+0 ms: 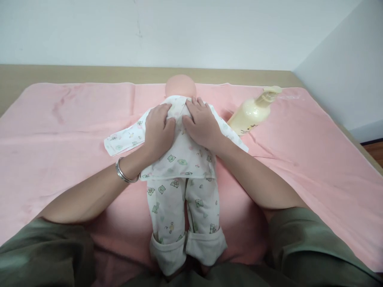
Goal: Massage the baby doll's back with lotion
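A baby doll (180, 85) lies on a pink cloth, its bald head away from me and no face showing. It wears a white printed top (182, 161) and matching trousers (167, 203) with turned-up cuffs. Both sleeves spread out to the sides. My left hand (160, 129) rests on the left part of the top, fingers laid over the shoulder area. My right hand (202, 121) lies on the right part, fingers spread towards the neck. The two thumbs are a little apart over the middle of the top.
A pale yellow pump bottle (250, 113) leans at a tilt to the right of the doll, near its sleeve. The wrinkled pink cloth (60, 151) covers most of the wooden table (89, 74). White walls stand behind and at the right.
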Demonstrator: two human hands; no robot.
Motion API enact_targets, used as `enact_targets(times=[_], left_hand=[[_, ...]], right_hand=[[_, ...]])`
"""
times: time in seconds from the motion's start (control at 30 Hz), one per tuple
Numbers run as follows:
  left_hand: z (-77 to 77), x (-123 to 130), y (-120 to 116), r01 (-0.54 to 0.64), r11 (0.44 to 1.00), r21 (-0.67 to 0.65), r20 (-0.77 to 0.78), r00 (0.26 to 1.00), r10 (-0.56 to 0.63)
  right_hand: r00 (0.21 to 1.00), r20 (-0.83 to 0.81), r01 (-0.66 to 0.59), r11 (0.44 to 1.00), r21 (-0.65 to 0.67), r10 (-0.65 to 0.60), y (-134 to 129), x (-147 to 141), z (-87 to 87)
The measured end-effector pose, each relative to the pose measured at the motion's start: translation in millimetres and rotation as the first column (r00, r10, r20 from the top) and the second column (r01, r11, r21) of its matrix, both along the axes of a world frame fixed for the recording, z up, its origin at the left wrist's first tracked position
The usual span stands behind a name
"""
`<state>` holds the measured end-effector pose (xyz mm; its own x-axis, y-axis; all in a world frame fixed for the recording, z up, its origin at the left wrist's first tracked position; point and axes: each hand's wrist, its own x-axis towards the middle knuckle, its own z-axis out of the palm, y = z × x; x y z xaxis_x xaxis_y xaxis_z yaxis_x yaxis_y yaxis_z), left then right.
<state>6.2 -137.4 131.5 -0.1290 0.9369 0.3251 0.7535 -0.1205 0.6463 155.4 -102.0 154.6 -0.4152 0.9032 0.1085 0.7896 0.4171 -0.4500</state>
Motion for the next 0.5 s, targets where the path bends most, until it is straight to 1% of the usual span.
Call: enact_targets(times=[0.1, 0.17, 0.23, 0.3, 0.37, 0.43, 0.5], left_hand=[[-1.9, 5, -9, 0.055, 0.998, 0.024, -0.05, 0.997, -0.053], [-3.5, 7, -13, 0.076, 0.997, 0.034, -0.06, 0.995, -0.074], [-3.8, 7, -13, 0.071, 0.997, 0.039, -0.051, 0.996, -0.069], [-2.4, 5, -8, 0.048, 0.998, 0.028, -0.026, 0.999, -0.047], [0.4, 0, 0, 0.041, 0.999, 0.002, 0.002, 0.999, -0.041], [3.1, -6, 9, 0.05, 0.998, -0.024, 0.027, 0.998, -0.049], [4.7, -11, 14, 0.075, 0.996, -0.039, 0.027, 0.997, -0.074]], right_hand=[[1.0, -0.005, -0.01, 1.0, -0.002, 0.01, 9, 4, 1.7], [0.999, -0.005, -0.041, 0.999, 0.027, 0.041, 12, 7, 2.9], [0.997, 0.025, -0.073, 0.995, 0.071, 0.071, 8, 8, 4.4], [0.994, 0.087, -0.072, 0.99, 0.119, 0.062, -4, 6, 6.3], [0.987, 0.156, -0.052, 0.988, 0.149, 0.028, -22, 1, 8.5], [0.98, 0.197, -0.055, 0.987, 0.153, 0.024, -40, -5, 10.5], [0.98, 0.19, -0.082, 0.989, 0.127, 0.056, -48, -8, 11.2]])
